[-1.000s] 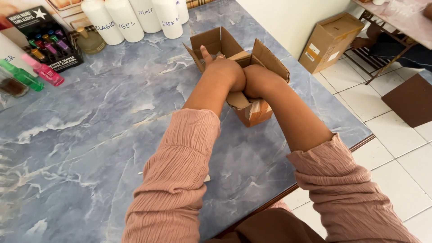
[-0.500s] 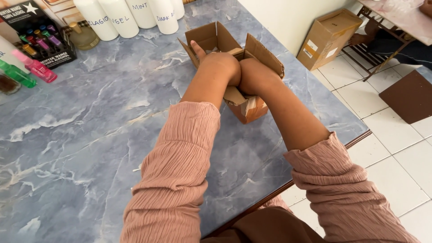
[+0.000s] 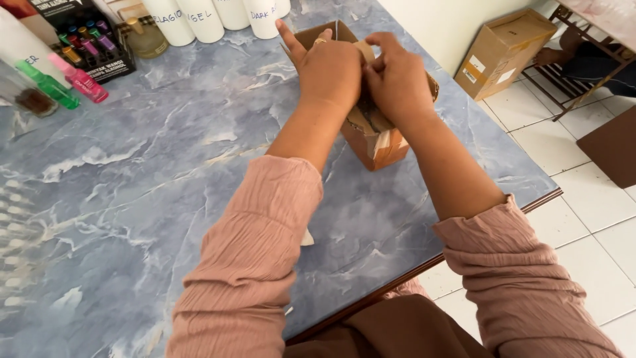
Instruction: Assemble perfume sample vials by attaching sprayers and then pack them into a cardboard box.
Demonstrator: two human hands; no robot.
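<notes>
On desk [image 3: 132, 199], near white bottles [image 3: 199, 16]: small cardboard box [image 3: 381, 142]. Left hand [image 3: 328, 69], right hand [image 3: 397, 83] together, pressing top flaps. Likely light, thin-walled, crushable; grip side walls.

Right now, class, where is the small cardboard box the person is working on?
In the head view, the small cardboard box sits on the blue marbled table near its far right edge, under the left hand and right hand, just before the white bottles.
</notes>
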